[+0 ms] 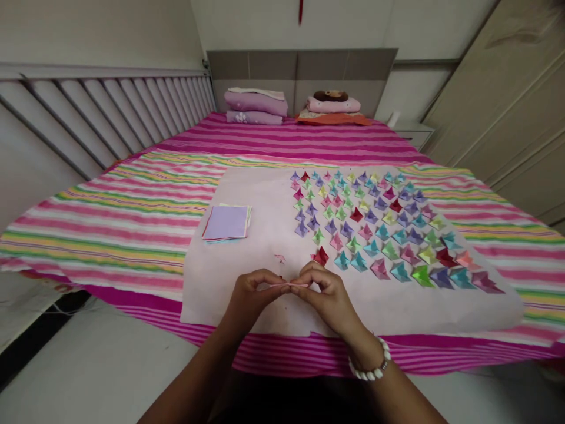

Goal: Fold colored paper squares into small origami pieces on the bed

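Between both hands I hold a thin pink piece of folded paper [289, 284], seen almost edge-on above the pale sheet. My left hand [257, 288] pinches one side with thumb and forefinger. On the other side my right hand [322, 287] does the same, its thumb close to the left one. Much of the paper is hidden behind the fingers. Just beyond the right hand sits a red folded paper figure [321, 257]. A small pink paper scrap [279, 258] lies beyond the left hand.
Rows of several folded paper figures [389, 251] in many colours cover the right of the pale sheet [265, 191]. At its left lies a stack of square papers [226, 222], lilac on top. Folded bedding [256, 106] rests by the headboard [273, 65].
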Demonstrator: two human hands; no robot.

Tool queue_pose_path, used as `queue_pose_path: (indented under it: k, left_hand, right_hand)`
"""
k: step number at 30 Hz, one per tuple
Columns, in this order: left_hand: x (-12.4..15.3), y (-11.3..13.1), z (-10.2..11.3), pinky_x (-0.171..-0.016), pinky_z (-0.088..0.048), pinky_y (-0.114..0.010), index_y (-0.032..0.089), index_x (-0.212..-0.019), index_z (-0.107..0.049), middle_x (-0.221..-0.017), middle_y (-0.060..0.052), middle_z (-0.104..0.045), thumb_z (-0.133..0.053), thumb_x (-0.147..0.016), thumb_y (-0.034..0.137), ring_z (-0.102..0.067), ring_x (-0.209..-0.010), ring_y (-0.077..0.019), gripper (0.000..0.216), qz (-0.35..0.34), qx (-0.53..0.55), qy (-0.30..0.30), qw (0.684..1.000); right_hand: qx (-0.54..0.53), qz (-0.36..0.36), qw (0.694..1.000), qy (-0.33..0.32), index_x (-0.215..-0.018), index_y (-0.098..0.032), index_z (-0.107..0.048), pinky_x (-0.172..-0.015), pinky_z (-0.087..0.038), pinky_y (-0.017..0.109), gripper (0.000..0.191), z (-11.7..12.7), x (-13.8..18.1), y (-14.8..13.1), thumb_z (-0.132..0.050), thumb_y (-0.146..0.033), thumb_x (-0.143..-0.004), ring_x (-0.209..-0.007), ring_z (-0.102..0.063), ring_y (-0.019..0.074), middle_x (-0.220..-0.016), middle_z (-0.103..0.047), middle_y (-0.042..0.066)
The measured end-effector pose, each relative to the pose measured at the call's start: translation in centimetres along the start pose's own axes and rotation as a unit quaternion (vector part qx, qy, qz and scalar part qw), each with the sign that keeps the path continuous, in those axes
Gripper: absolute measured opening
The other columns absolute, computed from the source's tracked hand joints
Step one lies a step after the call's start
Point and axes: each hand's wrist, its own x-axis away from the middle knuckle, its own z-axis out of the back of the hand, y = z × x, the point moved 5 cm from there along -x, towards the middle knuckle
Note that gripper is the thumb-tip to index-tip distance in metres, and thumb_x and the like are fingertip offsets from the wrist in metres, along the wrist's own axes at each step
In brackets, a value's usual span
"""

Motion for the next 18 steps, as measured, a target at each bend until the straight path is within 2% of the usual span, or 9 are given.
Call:
queue_pose_path:
  k: [4,10,15,18]
  left_hand:
    - [-0.3,-0.8,0.5,-0.066,-0.049,-0.024,0.018,-0.058,-0.069,-0.062,0.001,-0.07,-0.083,-0.057,0.027,-0.063,-0.065,-0.0131,0.017,0.045,0.084,0.03,0.995]
    - [-0.5,-1.3,1.0,-0.082,-0.049,-0.027,0.02,-0.076,-0.077,-0.082,-0.002,-0.076,-0.077,-0.066,0.032,-0.066,-0.083,-0.0162,0.015,0.071,0.103,0.014,0.992]
    - [-0.4,-1.7,1.2,-0.084,-0.049,-0.03,0.019,-0.076,-0.076,-0.082,-0.003,-0.076,-0.077,-0.067,0.034,-0.067,-0.085,-0.0176,0.017,0.067,0.123,0.04,0.989]
    - [-0.2,-1.7,0.2,-0.082,-0.051,-0.032,0.019,-0.086,-0.074,-0.085,-0.003,-0.076,-0.081,-0.062,0.03,-0.067,-0.083,-0.018,0.027,0.063,0.145,0.015,0.987]
  right_hand:
    - [-0.019,-0.02,1.0,-0.006,-0.078,-0.024,-0.075,-0.07,-0.046,0.031,0.011,-0.1,0.0,0.4,-0.07,-0.034,-0.078,-0.073,-0.058,0.0164,-0.076,-0.061,0.002]
    - [-0.084,-0.077,0.993,0.006,-0.084,-0.026,-0.077,-0.075,-0.046,0.031,0.011,0.3,0.2,1.8,-0.07,-0.031,-0.077,-0.08,-0.06,0.0171,-0.081,-0.065,0.002]
    - [-0.124,-0.117,0.982,0.077,-0.066,-0.023,-0.074,-0.063,-0.045,0.027,0.01,0.7,0.4,2.7,-0.082,-0.028,-0.062,-0.067,-0.057,0.0141,-0.069,-0.063,0.0]
    - [-0.147,-0.129,0.976,0.095,-0.06,-0.021,-0.071,-0.058,-0.043,0.025,0.014,0.6,0.4,2.7,-0.083,-0.026,-0.058,-0.061,-0.053,0.0122,-0.064,-0.061,-0.001]
